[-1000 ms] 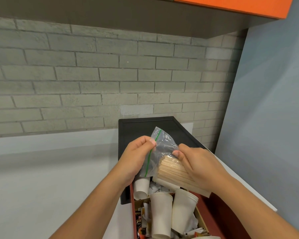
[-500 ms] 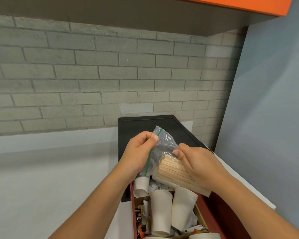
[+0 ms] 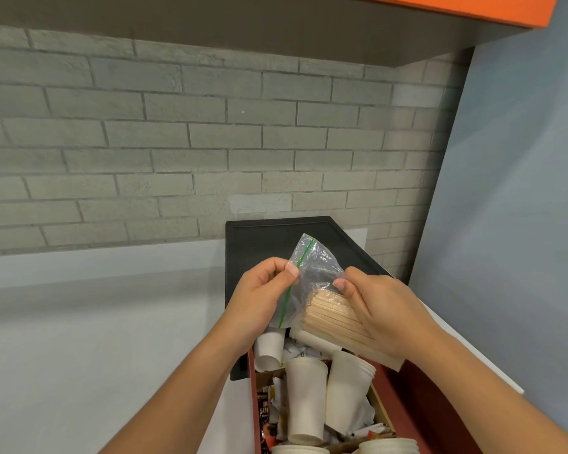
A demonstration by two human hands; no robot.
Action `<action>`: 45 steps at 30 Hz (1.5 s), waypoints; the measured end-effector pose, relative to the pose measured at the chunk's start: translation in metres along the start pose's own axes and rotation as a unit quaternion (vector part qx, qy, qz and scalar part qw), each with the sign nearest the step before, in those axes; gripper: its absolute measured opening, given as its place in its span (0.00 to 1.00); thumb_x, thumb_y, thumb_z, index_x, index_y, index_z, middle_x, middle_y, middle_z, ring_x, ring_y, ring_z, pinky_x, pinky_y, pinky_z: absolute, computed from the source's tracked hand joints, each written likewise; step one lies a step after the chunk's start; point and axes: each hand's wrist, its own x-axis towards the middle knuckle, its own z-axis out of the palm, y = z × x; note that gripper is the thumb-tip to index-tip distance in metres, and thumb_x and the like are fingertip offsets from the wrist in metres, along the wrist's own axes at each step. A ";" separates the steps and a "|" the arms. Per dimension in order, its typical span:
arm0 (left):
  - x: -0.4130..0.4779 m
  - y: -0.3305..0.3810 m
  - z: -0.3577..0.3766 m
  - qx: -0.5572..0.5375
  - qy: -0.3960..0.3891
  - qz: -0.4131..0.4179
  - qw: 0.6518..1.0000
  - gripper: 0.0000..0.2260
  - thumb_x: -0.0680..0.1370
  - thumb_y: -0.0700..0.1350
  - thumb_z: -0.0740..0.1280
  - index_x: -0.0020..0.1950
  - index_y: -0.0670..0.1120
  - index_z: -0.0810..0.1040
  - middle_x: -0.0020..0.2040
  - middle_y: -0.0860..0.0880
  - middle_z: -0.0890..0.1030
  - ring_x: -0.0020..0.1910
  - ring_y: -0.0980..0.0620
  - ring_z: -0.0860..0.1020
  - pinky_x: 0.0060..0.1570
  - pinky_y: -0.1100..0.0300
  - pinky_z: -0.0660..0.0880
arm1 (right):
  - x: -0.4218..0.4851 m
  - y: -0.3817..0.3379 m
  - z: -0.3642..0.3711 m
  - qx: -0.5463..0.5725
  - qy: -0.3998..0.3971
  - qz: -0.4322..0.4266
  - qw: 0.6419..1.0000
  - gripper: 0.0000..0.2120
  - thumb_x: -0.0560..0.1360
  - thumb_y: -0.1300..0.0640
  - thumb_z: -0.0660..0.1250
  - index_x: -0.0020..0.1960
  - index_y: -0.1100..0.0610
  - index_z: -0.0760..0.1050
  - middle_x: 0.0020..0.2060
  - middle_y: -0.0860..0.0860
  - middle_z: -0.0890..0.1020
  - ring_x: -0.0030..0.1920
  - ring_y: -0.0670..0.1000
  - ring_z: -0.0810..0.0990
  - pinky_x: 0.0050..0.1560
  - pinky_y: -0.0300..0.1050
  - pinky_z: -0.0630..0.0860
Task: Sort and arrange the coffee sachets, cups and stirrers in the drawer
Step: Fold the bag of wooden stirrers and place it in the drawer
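A clear zip bag (image 3: pixel 312 273) with a green seal strip holds a bundle of wooden stirrers (image 3: pixel 336 317). My left hand (image 3: pixel 261 296) pinches the bag's left edge by the seal. My right hand (image 3: pixel 382 309) grips the stirrer bundle through the bag from the right. Both are held above the open red drawer (image 3: pixel 404 401). Inside the drawer lie several white paper cups (image 3: pixel 307 401), crumpled paper and dark coffee sachets (image 3: pixel 264 417), all jumbled together.
A black tray (image 3: pixel 259 244) lies on the white counter (image 3: pixel 79 339) behind the drawer. A grey brick wall stands at the back. A blue-grey wall closes the right side. An orange cabinet (image 3: pixel 473 8) hangs overhead.
Both hands hold the bag as before; my right thumb has shifted slightly along the top of the stirrers. The view has tilted down a little.
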 end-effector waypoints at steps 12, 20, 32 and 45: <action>0.000 -0.002 0.000 -0.032 -0.018 -0.024 0.999 0.11 0.82 0.47 0.61 0.46 0.49 0.81 0.44 0.54 0.84 0.42 0.63 0.81 0.37 0.76 0.73 | -0.002 0.001 -0.005 0.012 0.001 0.015 1.000 0.25 0.74 0.36 0.38 0.46 0.50 0.66 0.35 0.45 0.75 0.37 0.46 0.75 0.40 0.46 0.72; -0.003 -0.007 0.002 0.036 -0.024 0.003 0.999 0.09 0.83 0.48 0.59 0.48 0.49 0.77 0.45 0.51 0.80 0.45 0.56 0.78 0.46 0.62 0.76 | -0.002 0.005 0.000 0.027 0.010 0.017 0.999 0.19 0.76 0.36 0.39 0.40 0.44 0.62 0.32 0.43 0.73 0.35 0.45 0.73 0.36 0.41 0.68; -0.008 -0.008 0.005 0.027 -0.026 -0.011 0.999 0.09 0.83 0.50 0.59 0.54 0.49 0.77 0.53 0.47 0.81 0.51 0.52 0.79 0.51 0.62 0.77 | -0.006 0.014 0.003 0.039 0.019 0.034 0.998 0.19 0.75 0.34 0.38 0.39 0.42 0.61 0.32 0.42 0.72 0.35 0.43 0.73 0.33 0.37 0.62; -0.008 -0.007 0.012 0.138 -0.007 0.035 0.990 0.09 0.84 0.45 0.56 0.47 0.52 0.72 0.47 0.53 0.77 0.44 0.60 0.74 0.42 0.71 0.70 | -0.008 0.013 0.006 0.073 0.034 0.039 0.996 0.20 0.75 0.34 0.39 0.39 0.44 0.62 0.32 0.44 0.73 0.34 0.45 0.73 0.35 0.42 0.68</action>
